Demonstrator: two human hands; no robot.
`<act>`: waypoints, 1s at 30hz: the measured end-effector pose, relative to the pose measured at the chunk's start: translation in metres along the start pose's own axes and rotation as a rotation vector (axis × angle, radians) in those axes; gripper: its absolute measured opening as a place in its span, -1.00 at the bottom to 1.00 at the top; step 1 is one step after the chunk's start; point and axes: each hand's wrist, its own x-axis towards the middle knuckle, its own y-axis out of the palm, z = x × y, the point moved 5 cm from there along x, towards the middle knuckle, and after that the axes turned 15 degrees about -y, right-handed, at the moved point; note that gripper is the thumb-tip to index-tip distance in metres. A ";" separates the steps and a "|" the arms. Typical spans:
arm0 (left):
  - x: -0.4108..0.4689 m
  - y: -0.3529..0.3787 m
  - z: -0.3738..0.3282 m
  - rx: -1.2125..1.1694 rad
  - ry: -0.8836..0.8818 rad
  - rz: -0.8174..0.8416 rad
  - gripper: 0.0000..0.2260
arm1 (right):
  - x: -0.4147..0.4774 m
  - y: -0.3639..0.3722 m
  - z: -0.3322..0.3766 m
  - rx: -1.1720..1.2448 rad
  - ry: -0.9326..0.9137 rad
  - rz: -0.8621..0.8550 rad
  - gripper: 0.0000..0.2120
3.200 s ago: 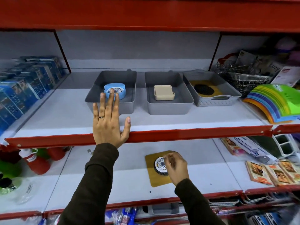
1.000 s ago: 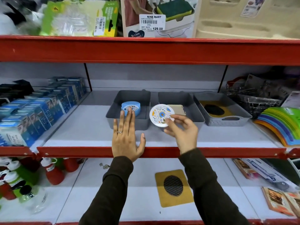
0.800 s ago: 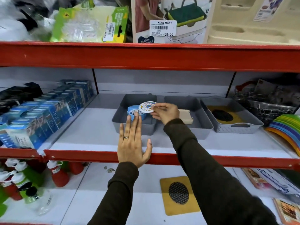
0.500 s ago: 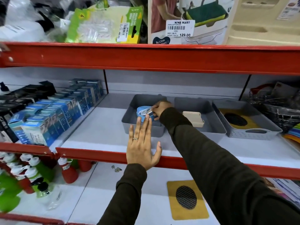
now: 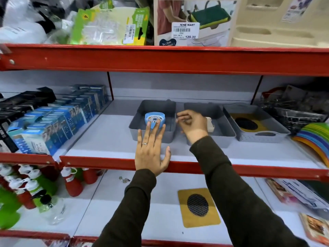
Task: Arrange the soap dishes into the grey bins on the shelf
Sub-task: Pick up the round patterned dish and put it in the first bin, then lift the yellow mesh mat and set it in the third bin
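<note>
Three grey bins stand side by side on the middle shelf. In the left bin (image 5: 140,114) a round patterned soap dish lies on top of a blue round soap dish (image 5: 154,118). The middle bin (image 5: 220,120) holds a beige soap dish (image 5: 210,124), mostly hidden behind my right hand. The right bin (image 5: 263,135) holds a yellow square dish with a black mesh centre (image 5: 246,123). My left hand (image 5: 151,152) lies flat and open on the shelf's front edge. My right hand (image 5: 191,124) hovers between the left and middle bins, fingers loosely curled, holding nothing.
Another yellow mesh soap dish (image 5: 198,206) lies on the lower shelf (image 5: 160,211). Blue boxes (image 5: 53,125) fill the left of the middle shelf, wire baskets (image 5: 292,111) and coloured mats (image 5: 315,139) the right. Red and green bottles (image 5: 71,180) stand lower left.
My right hand lifted the round patterned dish from the lower shelf, set it onto the blue dish in the left bin, let go and drew back to the right.
</note>
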 end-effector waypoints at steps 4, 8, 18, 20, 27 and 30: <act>-0.016 -0.017 -0.009 -0.127 0.139 -0.087 -0.44 | -0.081 -0.045 0.013 0.050 -0.086 -0.053 -0.86; -0.082 -0.022 -0.037 -0.316 0.315 -0.045 -0.60 | -0.174 -0.072 -0.006 0.089 -0.022 -0.188 -0.88; -0.236 0.119 -0.026 -0.108 -0.460 1.231 -0.43 | -0.288 -0.083 -0.223 -0.140 0.770 0.218 -0.66; -0.250 0.139 -0.028 -0.105 -0.602 1.329 -0.41 | -0.296 -0.076 -0.253 -0.182 0.852 0.376 -0.56; -0.259 0.175 -0.040 -0.339 -1.201 1.248 -0.58 | -0.305 -0.060 -0.289 -0.122 0.958 0.414 -0.51; -0.265 0.174 -0.041 -0.355 -1.232 1.289 -0.59 | -0.312 -0.065 -0.295 -0.132 0.958 0.441 -0.60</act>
